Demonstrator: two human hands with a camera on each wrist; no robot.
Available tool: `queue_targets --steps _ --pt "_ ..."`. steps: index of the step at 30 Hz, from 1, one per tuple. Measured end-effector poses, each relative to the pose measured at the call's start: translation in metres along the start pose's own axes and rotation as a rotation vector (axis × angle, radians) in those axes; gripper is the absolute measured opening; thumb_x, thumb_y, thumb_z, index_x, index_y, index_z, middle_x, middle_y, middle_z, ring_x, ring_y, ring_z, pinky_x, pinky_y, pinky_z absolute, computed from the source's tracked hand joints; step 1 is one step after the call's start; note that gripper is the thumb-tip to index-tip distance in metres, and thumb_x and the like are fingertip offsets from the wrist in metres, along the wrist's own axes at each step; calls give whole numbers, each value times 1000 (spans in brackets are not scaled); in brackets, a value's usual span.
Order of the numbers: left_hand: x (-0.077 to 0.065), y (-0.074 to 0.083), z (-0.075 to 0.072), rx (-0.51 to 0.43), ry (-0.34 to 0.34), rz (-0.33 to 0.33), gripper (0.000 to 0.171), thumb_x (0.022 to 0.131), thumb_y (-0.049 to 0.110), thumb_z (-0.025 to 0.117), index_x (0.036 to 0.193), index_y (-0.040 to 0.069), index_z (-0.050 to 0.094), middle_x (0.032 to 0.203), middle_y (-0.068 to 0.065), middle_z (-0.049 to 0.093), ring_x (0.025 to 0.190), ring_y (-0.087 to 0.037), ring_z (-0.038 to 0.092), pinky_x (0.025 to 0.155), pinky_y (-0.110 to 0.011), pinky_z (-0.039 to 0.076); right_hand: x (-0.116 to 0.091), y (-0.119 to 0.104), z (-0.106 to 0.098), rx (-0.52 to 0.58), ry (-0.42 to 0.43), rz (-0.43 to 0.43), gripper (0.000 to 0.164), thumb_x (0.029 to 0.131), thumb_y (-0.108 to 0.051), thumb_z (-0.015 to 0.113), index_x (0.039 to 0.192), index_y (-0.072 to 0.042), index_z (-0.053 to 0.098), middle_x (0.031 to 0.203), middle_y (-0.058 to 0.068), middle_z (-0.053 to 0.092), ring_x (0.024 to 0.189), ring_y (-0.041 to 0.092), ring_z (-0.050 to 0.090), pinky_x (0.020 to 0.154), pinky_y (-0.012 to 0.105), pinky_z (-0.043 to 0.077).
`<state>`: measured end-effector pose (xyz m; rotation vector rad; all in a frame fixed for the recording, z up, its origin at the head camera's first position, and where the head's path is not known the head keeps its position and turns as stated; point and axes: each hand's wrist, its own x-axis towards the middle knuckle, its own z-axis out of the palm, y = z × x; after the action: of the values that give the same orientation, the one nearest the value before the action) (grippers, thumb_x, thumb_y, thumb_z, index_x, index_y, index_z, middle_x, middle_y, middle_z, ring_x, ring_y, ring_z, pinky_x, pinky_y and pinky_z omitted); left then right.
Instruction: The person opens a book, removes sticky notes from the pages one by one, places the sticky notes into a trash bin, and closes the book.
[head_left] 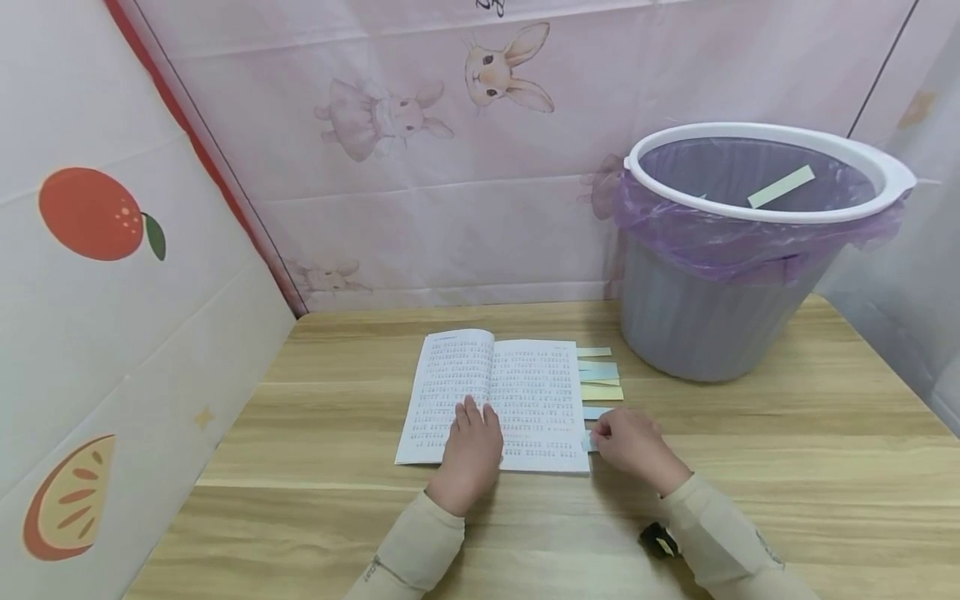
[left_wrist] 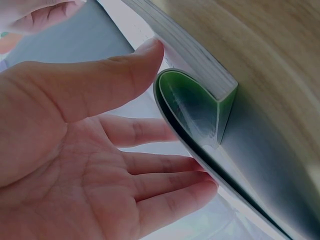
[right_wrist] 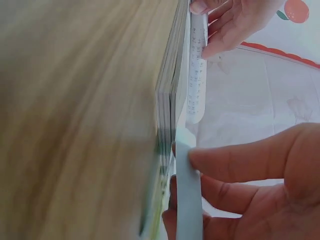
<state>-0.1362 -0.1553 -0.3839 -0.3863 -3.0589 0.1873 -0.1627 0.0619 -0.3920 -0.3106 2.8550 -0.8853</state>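
Observation:
An open book (head_left: pixel 534 392) with printed pages lies on the wooden table. My left hand (head_left: pixel 474 454) rests on it near the centre fold, fingers straight; in the left wrist view the thumb is by the page edges and the book's green inner cover (left_wrist: pixel 192 102) curves beside the fingers. At the lower right page edge, my right hand (head_left: pixel 636 447) pinches a pale blue paper strip (right_wrist: pixel 188 200) between thumb and fingers. Above it, more strips stick out from the pages: a blue one (head_left: pixel 597 412), a yellow one (head_left: pixel 603 392) and others.
A grey bin (head_left: pixel 686 308) with a purple bag and white rim stands at the back right. A pale green strip (head_left: pixel 782 187) lies inside it. A small black object (head_left: pixel 658 540) is beside the right sleeve. Printed cloth (head_left: pixel 450 225) hangs behind the table (head_left: pixel 300 517).

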Motion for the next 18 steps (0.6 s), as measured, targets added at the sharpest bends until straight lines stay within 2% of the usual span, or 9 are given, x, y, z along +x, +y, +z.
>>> queue_targets --steps 4,6,8,10,13,16,18 --pt "0 0 0 -1 -1 3 60 86 22 72 129 -13 50 130 -38 48 121 -47 50 97 -43 47 -4 -6 -9 37 63 -39 11 87 -3 62 80 -3 71 78 3 62 70 19 50 68 36 40" --pt "1 0 0 2 5 6 60 86 22 72 129 -13 50 130 -38 48 121 -47 50 97 -43 47 -7 -10 -18 68 138 -107 9 86 -1 64 83 -1 72 85 7 66 77 23 55 71 39 45" --pt "1 0 -1 6 13 8 59 86 22 72 128 -13 51 130 -37 49 120 -47 51 97 -43 48 -10 -16 -28 87 247 -200 5 84 0 68 84 -2 73 86 8 65 81 26 54 75 40 42" --pt "1 0 -1 2 14 9 59 86 22 72 128 -13 51 130 -38 48 121 -47 50 97 -43 47 -12 -23 -42 89 402 -325 5 78 1 74 82 -2 73 83 9 64 80 28 54 74 41 39" --pt "0 0 -1 -6 4 6 59 86 22 72 128 -13 50 130 -38 48 121 -47 50 97 -43 47 -12 -34 -68 68 673 -511 14 69 2 81 79 -3 73 78 9 59 72 25 45 67 35 30" --pt "0 -1 -1 -12 -6 3 60 86 22 72 129 -14 50 130 -38 47 121 -48 49 97 -43 47 -9 -44 -100 46 955 -642 15 66 1 84 77 -3 74 74 12 55 67 28 41 71 33 25" --pt "-1 -1 -1 -12 -9 4 60 86 22 72 129 -14 50 130 -38 48 121 -48 49 97 -43 47 -6 -49 -121 58 1123 -688 14 65 0 84 75 -3 75 71 14 52 66 33 38 76 31 22"
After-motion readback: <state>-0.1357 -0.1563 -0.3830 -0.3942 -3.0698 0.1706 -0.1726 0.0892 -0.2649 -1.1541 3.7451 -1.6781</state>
